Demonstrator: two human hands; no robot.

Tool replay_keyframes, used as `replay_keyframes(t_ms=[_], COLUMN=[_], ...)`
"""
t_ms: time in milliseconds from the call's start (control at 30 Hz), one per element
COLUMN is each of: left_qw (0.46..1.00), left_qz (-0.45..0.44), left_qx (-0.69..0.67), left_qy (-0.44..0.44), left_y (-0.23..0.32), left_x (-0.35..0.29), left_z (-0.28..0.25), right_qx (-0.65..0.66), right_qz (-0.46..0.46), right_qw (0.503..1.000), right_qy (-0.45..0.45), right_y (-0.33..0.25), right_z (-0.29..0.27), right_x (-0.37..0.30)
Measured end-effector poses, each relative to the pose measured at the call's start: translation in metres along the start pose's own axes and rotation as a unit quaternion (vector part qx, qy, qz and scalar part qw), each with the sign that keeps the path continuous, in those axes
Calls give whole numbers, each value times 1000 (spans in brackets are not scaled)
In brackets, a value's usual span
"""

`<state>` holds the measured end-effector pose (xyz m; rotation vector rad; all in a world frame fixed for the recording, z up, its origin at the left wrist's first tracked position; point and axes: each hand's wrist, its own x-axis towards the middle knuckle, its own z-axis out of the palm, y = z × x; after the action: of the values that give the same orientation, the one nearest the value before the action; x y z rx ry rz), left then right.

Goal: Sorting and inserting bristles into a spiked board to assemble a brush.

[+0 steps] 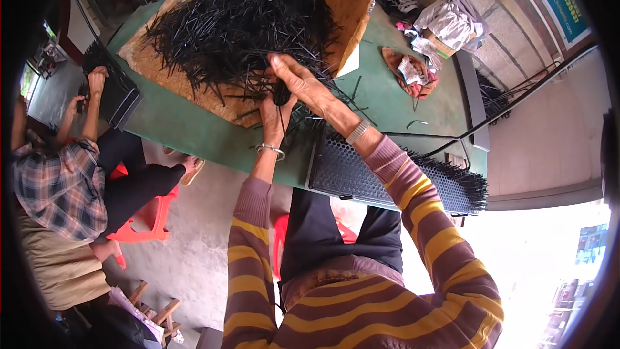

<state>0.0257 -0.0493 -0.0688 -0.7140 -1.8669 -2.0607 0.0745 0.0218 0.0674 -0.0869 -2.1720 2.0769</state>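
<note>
A big heap of thin black plastic strips (245, 26) lies on an opened brown paper sack (148, 64) on the green table. At the heap's near edge, my left hand (276, 116) is closed around a small bunch of black strips (282, 94). Just above it on the right, my right hand (302, 85) reaches across with its fingers stretched toward the strips. What lies under those fingers is hidden. A black perforated panel (352, 171), with strips bristling along its far side, rests at the table's near edge beneath my right forearm.
Cloths and bags (449, 22) lie at the back right beside a crumpled reddish cloth (410, 74). Loose strips are strewn on the green table (381, 100). At left, a person in a plaid shirt (61, 187) handles another black panel (113, 84), near a red stool (155, 216).
</note>
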Motion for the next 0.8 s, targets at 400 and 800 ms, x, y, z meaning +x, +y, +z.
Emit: replay_keyframes(t_ms=[400,800], left_qw=[977,873], left_qz=[-161,-403], left_qx=[-127,-275], left_qy=[52,5], left_y=[37,18], left_x=[34,48], left_z=[20,19], right_qx=[-460,-579], right_qz=[-87,-86], right_qw=[877,811], right_qy=[108,1], right_y=[13,-10], right_z=[-24,-79], right_x=[-47,-32])
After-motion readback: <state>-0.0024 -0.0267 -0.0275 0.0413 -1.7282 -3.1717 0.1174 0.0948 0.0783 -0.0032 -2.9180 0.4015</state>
